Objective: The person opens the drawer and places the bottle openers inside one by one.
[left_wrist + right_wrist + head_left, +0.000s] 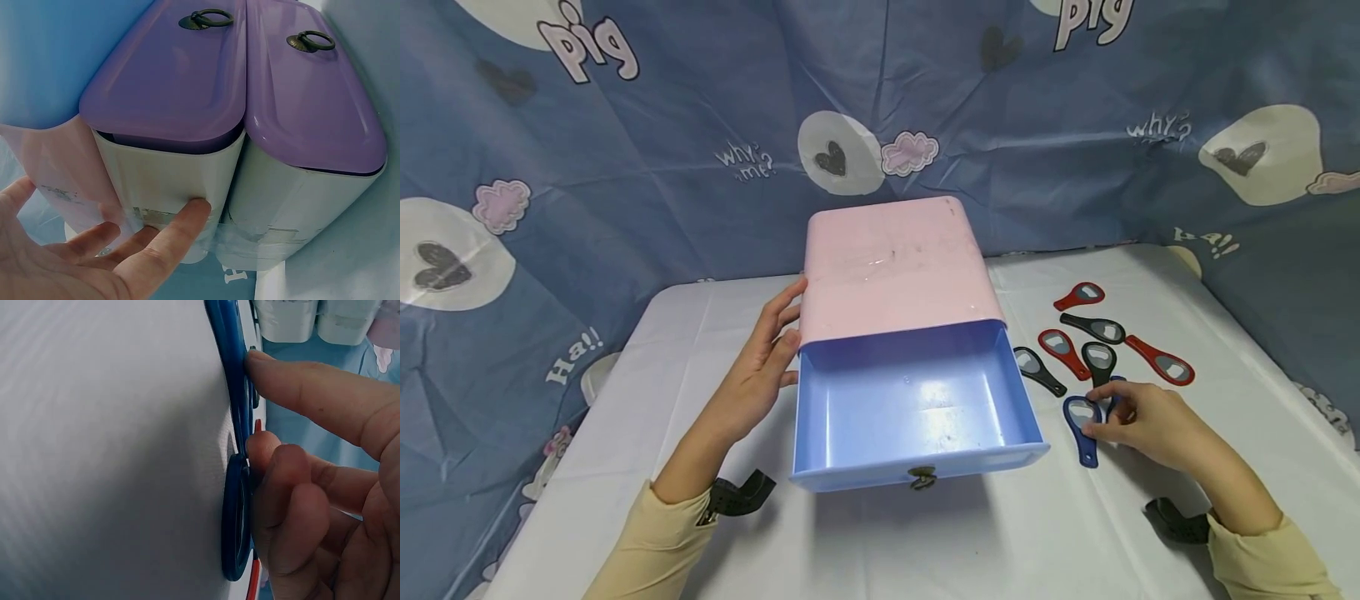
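Observation:
In the head view a pink drawer unit (895,267) stands with its blue drawer (917,400) pulled out and bare inside. My left hand (756,371) rests against the unit's left side, fingers loosely spread. In the left wrist view its fingers (190,219) lie along the white and pink casings. To the right, my right hand (1150,417) reaches down to a blue bottle opener (1082,429) lying on the table, thumb and forefinger tips at it, a little apart. A second blue bottle opener (234,519) is partly hidden under that hand in the head view.
Several red and black bottle openers lie beyond the right hand, among them a red one (1165,362) and a black one (1037,371). Purple drawers (169,81) with ring pulls show in the left wrist view. A blue printed cloth (700,100) hangs behind the white table (910,558).

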The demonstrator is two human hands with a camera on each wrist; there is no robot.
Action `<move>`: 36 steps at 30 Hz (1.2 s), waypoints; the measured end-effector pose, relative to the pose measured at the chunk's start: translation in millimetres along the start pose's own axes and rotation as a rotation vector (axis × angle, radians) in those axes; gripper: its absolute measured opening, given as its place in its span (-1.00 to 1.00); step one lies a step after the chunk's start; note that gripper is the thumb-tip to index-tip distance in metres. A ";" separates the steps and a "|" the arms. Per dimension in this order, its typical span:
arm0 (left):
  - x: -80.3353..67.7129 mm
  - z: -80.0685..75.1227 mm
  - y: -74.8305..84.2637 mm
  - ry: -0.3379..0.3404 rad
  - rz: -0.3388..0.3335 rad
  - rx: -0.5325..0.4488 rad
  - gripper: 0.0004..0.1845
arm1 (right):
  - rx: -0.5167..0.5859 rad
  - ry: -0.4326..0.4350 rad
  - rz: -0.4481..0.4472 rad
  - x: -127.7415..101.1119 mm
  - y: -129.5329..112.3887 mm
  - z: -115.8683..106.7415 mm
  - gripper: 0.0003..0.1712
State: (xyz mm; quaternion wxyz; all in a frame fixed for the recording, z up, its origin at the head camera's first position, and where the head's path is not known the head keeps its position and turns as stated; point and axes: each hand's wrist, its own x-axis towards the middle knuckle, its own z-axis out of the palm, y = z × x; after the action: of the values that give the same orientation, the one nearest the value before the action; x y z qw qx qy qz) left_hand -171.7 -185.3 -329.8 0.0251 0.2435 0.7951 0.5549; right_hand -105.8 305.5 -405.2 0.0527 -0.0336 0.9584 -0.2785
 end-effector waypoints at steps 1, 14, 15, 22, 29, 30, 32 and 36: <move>0.0 0.1 0.0 0.000 0.001 0.000 -0.40 | 0.002 -0.004 0.003 0.0 -0.3 0.2 -0.39; 0.1 1.2 -1.1 0.000 -0.001 0.001 -0.40 | -0.015 -0.044 0.031 -1.0 -2.0 0.9 -0.24; 0.1 1.3 -1.1 -0.001 -0.002 0.000 -0.40 | -0.015 -0.042 0.026 -1.3 -2.1 0.8 -0.24; 0.1 1.0 -0.5 0.001 -0.004 -0.003 -0.41 | -0.012 -0.034 -0.008 -1.8 -3.7 1.0 -0.33; 0.3 0.3 0.0 -0.002 0.000 -0.006 -0.41 | -0.001 -0.057 -0.029 -1.4 -3.9 -0.2 -0.35; 0.5 0.2 0.0 -0.002 0.001 -0.007 -0.41 | -0.001 -0.063 -0.032 -1.4 -3.6 -0.6 -0.35; 0.7 0.3 0.0 -0.005 0.001 -0.008 -0.41 | 0.000 -0.076 -0.034 -1.9 -2.8 -1.5 -0.34; 0.4 0.0 0.1 -0.010 0.001 -0.008 -0.41 | -0.003 -0.093 -0.035 -3.0 -2.4 -2.4 -0.30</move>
State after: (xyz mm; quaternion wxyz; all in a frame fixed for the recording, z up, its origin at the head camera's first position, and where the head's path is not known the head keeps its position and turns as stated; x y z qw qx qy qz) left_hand -172.0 -185.1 -329.6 0.0297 0.2467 0.7926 0.5568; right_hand -103.1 305.1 -401.7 0.0924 -0.0635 0.9545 -0.2761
